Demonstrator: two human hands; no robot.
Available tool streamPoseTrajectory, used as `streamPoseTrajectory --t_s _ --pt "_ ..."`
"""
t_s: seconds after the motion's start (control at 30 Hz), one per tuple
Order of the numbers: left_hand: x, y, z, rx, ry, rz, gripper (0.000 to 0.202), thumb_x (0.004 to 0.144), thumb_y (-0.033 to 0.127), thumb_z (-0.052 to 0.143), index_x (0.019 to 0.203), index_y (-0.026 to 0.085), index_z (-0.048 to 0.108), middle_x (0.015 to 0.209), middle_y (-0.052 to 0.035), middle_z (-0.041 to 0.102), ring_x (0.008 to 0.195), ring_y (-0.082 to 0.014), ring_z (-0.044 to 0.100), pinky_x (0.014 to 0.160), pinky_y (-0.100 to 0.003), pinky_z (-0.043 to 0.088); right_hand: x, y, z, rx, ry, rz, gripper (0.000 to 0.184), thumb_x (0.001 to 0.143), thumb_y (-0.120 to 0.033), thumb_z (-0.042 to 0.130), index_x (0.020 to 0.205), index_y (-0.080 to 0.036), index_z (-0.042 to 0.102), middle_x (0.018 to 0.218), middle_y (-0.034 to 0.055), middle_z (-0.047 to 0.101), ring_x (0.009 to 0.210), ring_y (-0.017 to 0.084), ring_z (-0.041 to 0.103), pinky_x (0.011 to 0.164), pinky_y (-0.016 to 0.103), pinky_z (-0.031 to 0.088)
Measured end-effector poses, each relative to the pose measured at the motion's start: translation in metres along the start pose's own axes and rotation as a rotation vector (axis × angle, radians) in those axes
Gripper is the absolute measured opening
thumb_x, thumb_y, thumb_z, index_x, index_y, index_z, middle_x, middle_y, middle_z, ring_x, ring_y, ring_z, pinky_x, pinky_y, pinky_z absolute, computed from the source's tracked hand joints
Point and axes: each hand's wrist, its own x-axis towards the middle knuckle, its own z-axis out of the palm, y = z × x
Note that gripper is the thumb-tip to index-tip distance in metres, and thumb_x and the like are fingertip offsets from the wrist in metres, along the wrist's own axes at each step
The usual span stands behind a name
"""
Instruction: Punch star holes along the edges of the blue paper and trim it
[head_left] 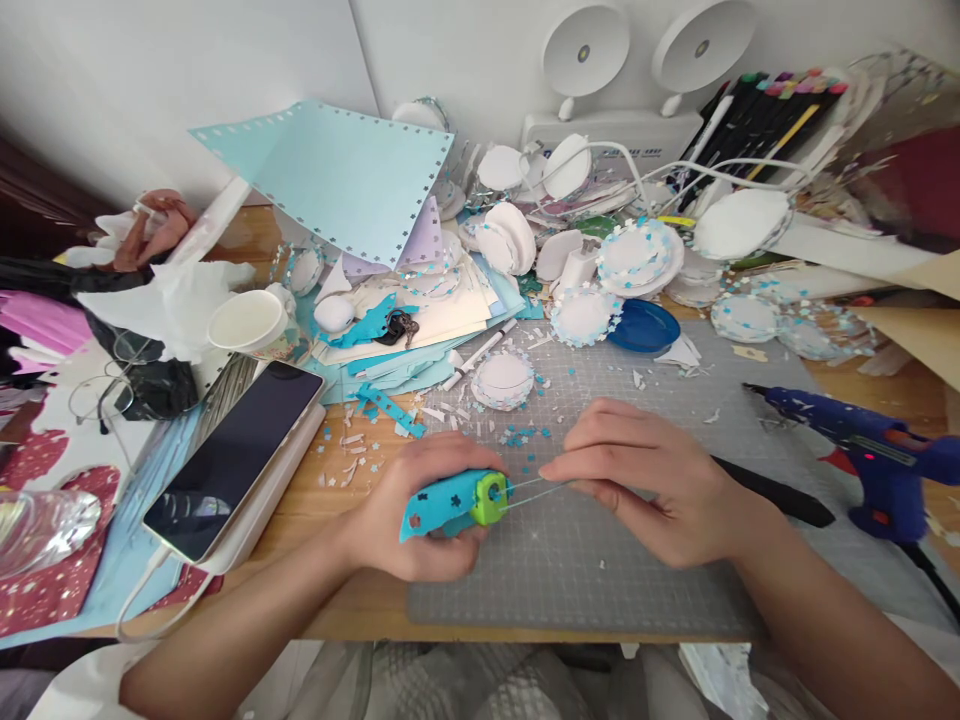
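My left hand (pixel 435 510) is wrapped round a small green craft punch (pixel 491 498). A strip of blue paper (pixel 442 500) with punched holes sits in the punch and sticks out over my palm. Two strands of pale thread (pixel 534 490) run from the punch to my right hand (pixel 637 480), whose thumb and fingers pinch them. Both hands are above the grey cutting mat (pixel 570 580). Small blue cut-outs (pixel 525 436) and white scraps lie on the mat just beyond them, near a round white piece (pixel 503 380) edged with thread.
A blue glue gun (pixel 862 440) lies at the right, near a black-handled tool (pixel 772 490). To the left, a phone (pixel 236 455) rests on a white box. Paper sheets, a paper cup (pixel 251 322), a blue lid (pixel 645 327) and several round white pieces crowd the back.
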Motion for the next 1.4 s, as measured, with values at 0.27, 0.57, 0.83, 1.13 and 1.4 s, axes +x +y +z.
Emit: streamPoseTrajectory --t_s 0.27,0.57,0.83,1.13,1.4 --pt "-0.0011 -0.001 -0.0005 -0.045 -0.04 -0.035 0.043 0.057 0.01 0.059 0.099 0.016 0.063 0.084 -0.0058 0.068 0.073 -0.0177 0.061 0.068 -0.028 0.048 -0.0014 0.0021 0.0026 0.014 0.004 -0.013 0.028 0.083 0.001 0.046 0.1 -0.013 0.063 0.08 0.0068 0.06 0.077 0.016 0.052 0.068 0.031 0.042" --pt "-0.001 -0.0013 -0.002 -0.085 -0.008 -0.046 0.046 0.057 0.008 0.06 0.102 0.012 0.064 0.084 -0.008 0.068 0.074 -0.0181 0.06 0.068 -0.029 0.048 -0.0025 -0.0002 0.0019 0.046 0.008 0.033 0.022 0.084 -0.002 0.05 0.1 -0.013 0.062 0.085 0.0074 0.061 0.081 0.016 0.053 0.073 0.031 0.043" --pt "-0.0016 -0.0015 -0.002 -0.085 -0.021 -0.057 0.045 0.057 0.008 0.06 0.102 0.012 0.064 0.085 -0.0088 0.068 0.074 -0.0187 0.061 0.068 -0.029 0.048 -0.0012 0.0024 0.0018 0.0 0.002 0.022 0.024 0.084 -0.001 0.049 0.1 -0.013 0.062 0.086 0.0074 0.06 0.081 0.016 0.053 0.071 0.03 0.043" --pt "0.0019 0.0003 -0.0031 -0.067 -0.055 -0.072 0.038 0.061 0.012 0.059 0.099 0.014 0.064 0.08 -0.0058 0.067 0.068 -0.0161 0.06 0.063 -0.026 0.047 -0.0028 0.0032 0.0053 -0.009 0.039 0.034 0.026 0.085 0.002 0.048 0.097 -0.014 0.063 0.083 0.0056 0.061 0.08 0.015 0.054 0.073 0.031 0.043" --pt "0.0008 -0.0009 0.001 -0.162 -0.016 -0.152 0.032 0.066 0.013 0.066 0.098 0.013 0.065 0.087 -0.0079 0.069 0.075 -0.0172 0.064 0.069 -0.025 0.051 -0.0006 0.0024 0.0052 0.004 0.114 0.103 0.022 0.086 -0.001 0.05 0.09 -0.015 0.065 0.081 0.0047 0.062 0.078 0.014 0.055 0.072 0.029 0.044"
